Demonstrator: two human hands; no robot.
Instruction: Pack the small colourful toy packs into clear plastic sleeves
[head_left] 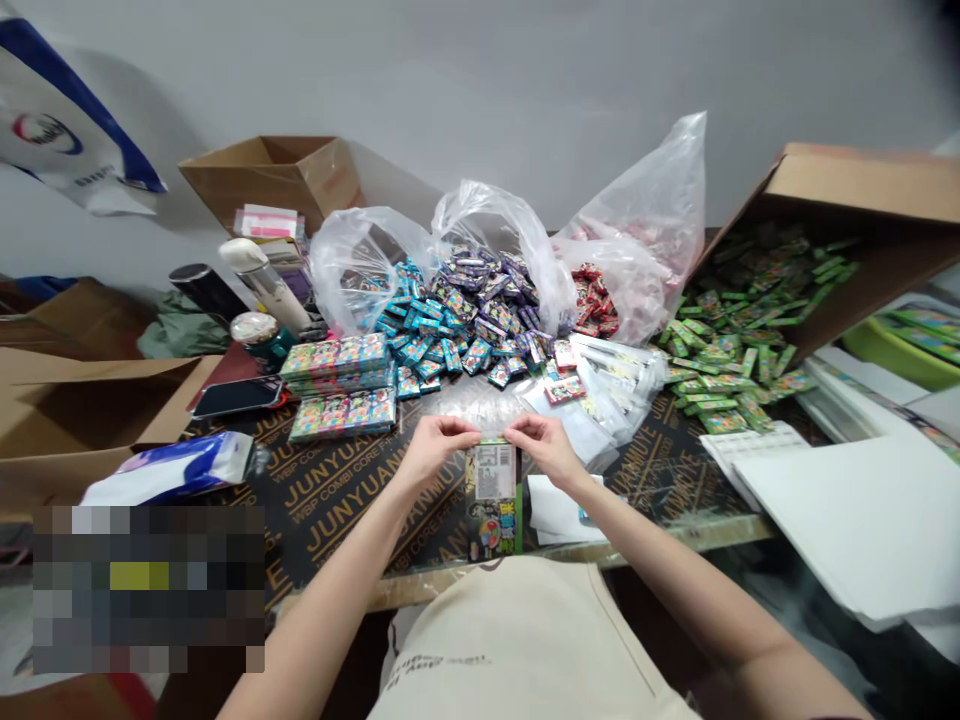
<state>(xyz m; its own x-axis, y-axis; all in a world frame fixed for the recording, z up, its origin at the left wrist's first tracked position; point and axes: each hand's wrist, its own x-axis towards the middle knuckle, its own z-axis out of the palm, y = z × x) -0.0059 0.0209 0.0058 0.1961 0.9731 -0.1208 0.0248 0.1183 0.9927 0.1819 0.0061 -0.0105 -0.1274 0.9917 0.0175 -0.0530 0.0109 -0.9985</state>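
Observation:
Both hands meet over the middle of the dark printed table [337, 500]. My left hand [435, 447] and my right hand [546, 444] each pinch the top edge of a clear plastic packet [493, 500] that hangs upright between them. A stack of colourful small boxes and a barcode label show through the packet. Just beyond my fingers lies a pile of clear empty sleeves [600, 400].
Open plastic bags hold blue [409, 310], purple [484, 290] and red [596, 300] small boxes. A tipped cardboard box [862, 190] spills green boxes [720, 350]. Finished packs [341, 385], a phone [236, 397], bottles [262, 280] and cardboard boxes sit left; white sheets [855, 510] lie right.

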